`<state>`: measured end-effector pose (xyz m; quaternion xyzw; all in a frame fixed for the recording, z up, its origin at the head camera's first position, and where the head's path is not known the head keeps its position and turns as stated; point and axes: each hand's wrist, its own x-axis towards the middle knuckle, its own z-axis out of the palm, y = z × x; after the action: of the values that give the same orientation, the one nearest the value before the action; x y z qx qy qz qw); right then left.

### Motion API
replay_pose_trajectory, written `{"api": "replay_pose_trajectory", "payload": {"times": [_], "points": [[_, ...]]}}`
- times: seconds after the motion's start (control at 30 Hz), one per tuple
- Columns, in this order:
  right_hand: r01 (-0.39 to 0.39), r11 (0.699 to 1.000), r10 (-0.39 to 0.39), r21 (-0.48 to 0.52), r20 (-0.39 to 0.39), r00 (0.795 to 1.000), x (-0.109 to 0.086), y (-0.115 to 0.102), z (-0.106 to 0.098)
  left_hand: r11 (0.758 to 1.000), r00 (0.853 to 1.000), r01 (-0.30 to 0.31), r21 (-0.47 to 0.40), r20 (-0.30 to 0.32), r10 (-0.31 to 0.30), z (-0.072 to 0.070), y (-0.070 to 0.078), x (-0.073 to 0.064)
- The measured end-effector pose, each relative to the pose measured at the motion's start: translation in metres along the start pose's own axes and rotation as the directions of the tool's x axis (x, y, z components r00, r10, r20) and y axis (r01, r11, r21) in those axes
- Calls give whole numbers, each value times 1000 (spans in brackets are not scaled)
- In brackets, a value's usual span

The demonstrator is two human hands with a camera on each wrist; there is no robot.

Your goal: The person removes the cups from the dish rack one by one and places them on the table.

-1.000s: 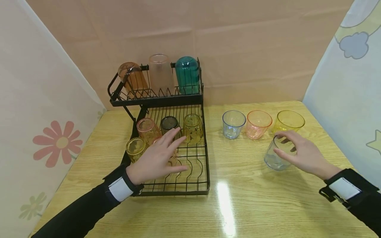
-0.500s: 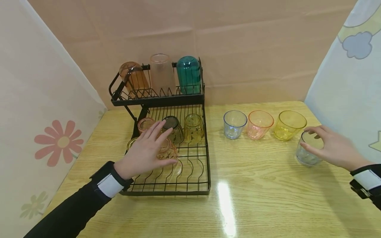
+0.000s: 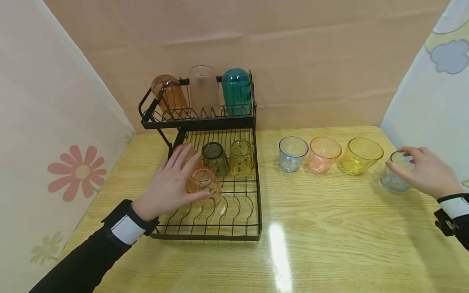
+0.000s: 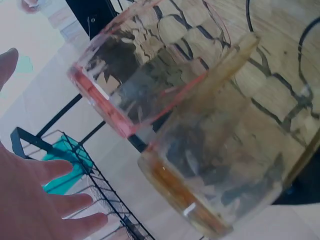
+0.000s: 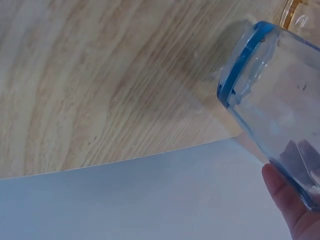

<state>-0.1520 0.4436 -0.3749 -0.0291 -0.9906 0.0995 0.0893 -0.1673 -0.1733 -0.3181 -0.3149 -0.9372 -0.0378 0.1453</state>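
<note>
My right hand (image 3: pixel 429 171) grips a clear tumbler (image 3: pixel 395 179) by its upper part, thumb on one side and fingers on the other. In the right wrist view this glass (image 5: pixel 280 95) looks bluish, with a thick blue base; whether it touches the table I cannot tell. To its left stand a yellow glass (image 3: pixel 360 158), a pink-rimmed glass (image 3: pixel 324 156) and a blue-rimmed glass (image 3: pixel 292 155), mouths up. My left hand (image 3: pixel 166 191) is spread over the left part of a black dish rack (image 3: pixel 234 237), holding nothing. Beneath it, a yellowish glass (image 4: pixel 220 155) and a pink glass (image 4: pixel 135 70) stand upside down.
On the rack's upper tier sit a brown glass (image 3: pixel 170 95), a clear pinkish glass (image 3: pixel 204 91) and a teal glass (image 3: pixel 237 93), inverted. Lower down are a dark glass (image 3: pixel 216 159), an olive glass (image 3: pixel 242 158) and an orange-pink glass (image 3: pixel 206 185). Printed cloth (image 3: pixel 432 110) borders the table's right side.
My right hand has carried the clear tumbler rightward and a little back, to the row's right end. The left hand has drifted left over the rack, uncovering the orange-pink glass.
</note>
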Motion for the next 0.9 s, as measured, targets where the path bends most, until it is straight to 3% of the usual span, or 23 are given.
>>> {"api": "replay_pose_trajectory", "payload": {"times": [0.33, 0.4, 0.7, 0.9], "points": [[-52, 999, 51, -14, -44, 998, 35, 68, 51, 994, 993, 107, -15, 58, -106, -6, -9, -6], [-58, 998, 58, -5, -45, 997, 37, 64, 50, 994, 992, 112, -19, 60, -110, -7, -10, -8], [-92, 995, 94, 46, -33, 995, 32, 10, 14, 994, 993, 106, 2, 43, -106, -4, -12, -11], [-101, 993, 102, 57, -17, 995, 36, 4, 9, 994, 993, 112, 1, 37, -112, -5, -13, -10]]}}
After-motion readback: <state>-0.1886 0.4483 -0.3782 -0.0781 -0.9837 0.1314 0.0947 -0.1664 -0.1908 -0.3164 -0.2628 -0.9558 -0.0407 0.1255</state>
